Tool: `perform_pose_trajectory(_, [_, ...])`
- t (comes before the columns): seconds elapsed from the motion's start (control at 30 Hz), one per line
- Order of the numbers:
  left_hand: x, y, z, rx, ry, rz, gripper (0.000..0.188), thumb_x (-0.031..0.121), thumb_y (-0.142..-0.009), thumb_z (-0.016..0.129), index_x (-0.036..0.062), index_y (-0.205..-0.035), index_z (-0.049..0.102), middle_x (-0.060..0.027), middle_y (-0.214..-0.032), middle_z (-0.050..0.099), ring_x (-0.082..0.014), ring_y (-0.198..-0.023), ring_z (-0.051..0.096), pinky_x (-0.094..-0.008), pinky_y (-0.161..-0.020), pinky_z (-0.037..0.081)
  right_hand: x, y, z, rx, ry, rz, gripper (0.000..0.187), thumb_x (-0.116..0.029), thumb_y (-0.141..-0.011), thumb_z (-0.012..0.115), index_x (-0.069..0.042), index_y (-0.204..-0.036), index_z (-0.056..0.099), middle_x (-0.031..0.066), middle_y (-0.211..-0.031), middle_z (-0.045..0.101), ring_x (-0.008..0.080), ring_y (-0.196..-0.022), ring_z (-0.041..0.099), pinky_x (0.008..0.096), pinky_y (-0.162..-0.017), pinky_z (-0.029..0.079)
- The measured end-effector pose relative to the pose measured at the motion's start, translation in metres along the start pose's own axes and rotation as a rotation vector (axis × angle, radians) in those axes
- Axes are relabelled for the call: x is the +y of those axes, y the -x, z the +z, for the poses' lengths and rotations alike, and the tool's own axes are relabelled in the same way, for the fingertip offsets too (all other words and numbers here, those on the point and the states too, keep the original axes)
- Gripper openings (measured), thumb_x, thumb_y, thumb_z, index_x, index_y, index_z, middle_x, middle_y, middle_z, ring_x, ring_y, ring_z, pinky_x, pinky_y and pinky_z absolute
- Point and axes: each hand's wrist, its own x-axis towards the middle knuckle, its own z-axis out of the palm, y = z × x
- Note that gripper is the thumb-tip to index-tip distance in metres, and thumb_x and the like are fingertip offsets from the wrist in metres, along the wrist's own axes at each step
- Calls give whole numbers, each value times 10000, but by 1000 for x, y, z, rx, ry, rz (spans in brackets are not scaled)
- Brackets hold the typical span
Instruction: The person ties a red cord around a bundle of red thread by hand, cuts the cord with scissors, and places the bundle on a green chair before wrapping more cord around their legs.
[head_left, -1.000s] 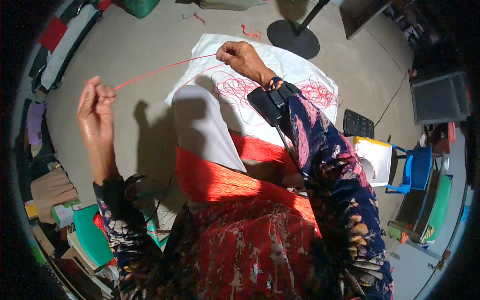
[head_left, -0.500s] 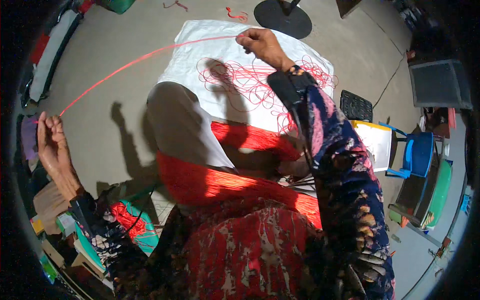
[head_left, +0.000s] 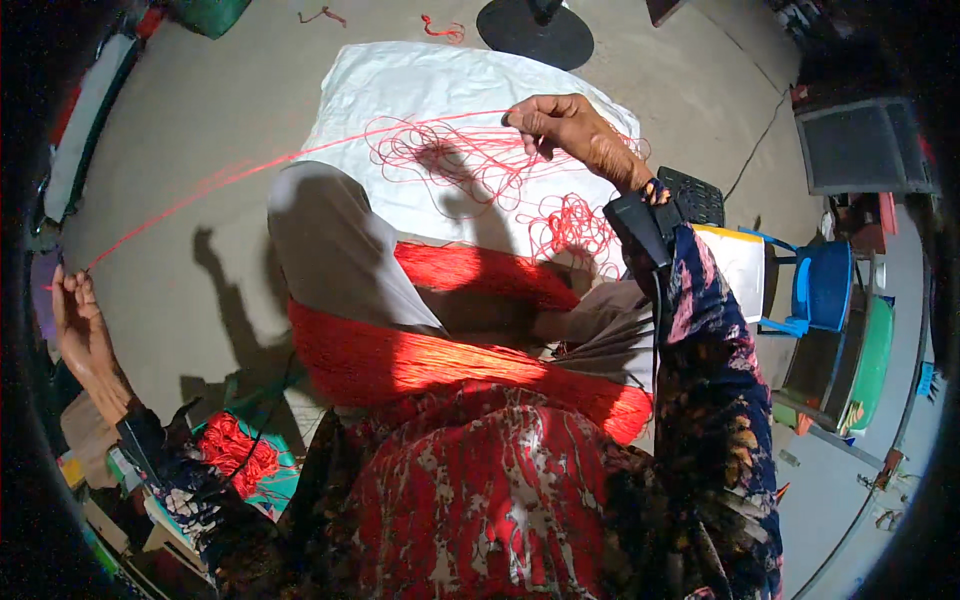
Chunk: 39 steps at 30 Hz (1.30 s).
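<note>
A thin red cord (head_left: 300, 155) runs between my hands in a shallow curve, partly blurred. My left hand (head_left: 88, 335) is raised at the far left, pinching one end of this stretch between its fingertips. Above the white sheet (head_left: 400, 80), my right hand (head_left: 575, 130) pinches the other end between thumb and fingers. Loose loops of red cord (head_left: 575, 230) lie spread over the sheet below that hand. A thick red skein (head_left: 420, 365) wraps around my bent knees, its strands lying side by side.
A green container (head_left: 285, 490) with a tangled red bundle (head_left: 235, 455) sits at lower left. The round black stand base (head_left: 535, 30) is beyond the sheet. To the right are a black crate (head_left: 690, 195), a blue chair (head_left: 825, 290) and a dark box-like thing (head_left: 865, 145). Cord scraps (head_left: 442, 28) lie far off.
My right hand has moved to the right and nearer, uncovering loops on the sheet. My left hand has shifted slightly left and down. The stretch between them curves less, and the view has shifted a little.
</note>
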Motion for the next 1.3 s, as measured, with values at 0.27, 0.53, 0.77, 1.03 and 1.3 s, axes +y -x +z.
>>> perform_pose_trajectory(0.27, [-3, -21, -24, -49, -18, -38, 389, 103, -931, 501, -78, -1265, 419, -136, -1052, 561, -229, -1051, 537, -252, -917, 466, -14, 5, 5, 70, -109, -65, 258, -290, -889, 588, -48, -934, 665, -1, -662, 594, 58, -581, 529, 204, -504, 417])
perform_pose_trajectory(0.53, [-14, -20, -54, 37, -3, -73, 376, 136, -912, 549, -78, -1210, 469, -118, -982, 581, -240, -998, 559, -310, -944, 434, -24, -8, 12, 24, -51, -102, 286, -263, -914, 556, -12, -1026, 637, 26, -686, 596, 75, -615, 538, 207, -546, 429])
perform_pose_trajectory(0.77, [-22, -4, -60, 270, -120, -46, 347, 154, -907, 560, -58, -1175, 502, -114, -953, 579, -255, -979, 565, -296, -902, 441, 7, -15, 31, 22, -102, -5, 203, -233, -897, 575, -52, -937, 659, -15, -673, 593, 52, -590, 519, 200, -511, 402])
perform_pose_trajectory(1.03, [-30, 0, -84, 304, -204, -100, 335, 165, -919, 539, -51, -1174, 506, -99, -933, 573, -248, -978, 551, -314, -896, 435, 41, -32, 57, -77, -133, 48, 222, -273, -892, 578, -76, -963, 651, -28, -687, 590, 49, -637, 533, 214, -551, 419])
perform_pose_trajectory(1.3, [8, -8, -226, 122, -254, -143, 313, 170, -939, 493, -45, -1167, 493, -123, -992, 542, -258, -982, 530, -331, -917, 415, 54, -41, 101, -203, -260, 78, 234, -237, -848, 627, -56, -995, 648, 4, -792, 620, 71, -724, 547, 231, -587, 445])
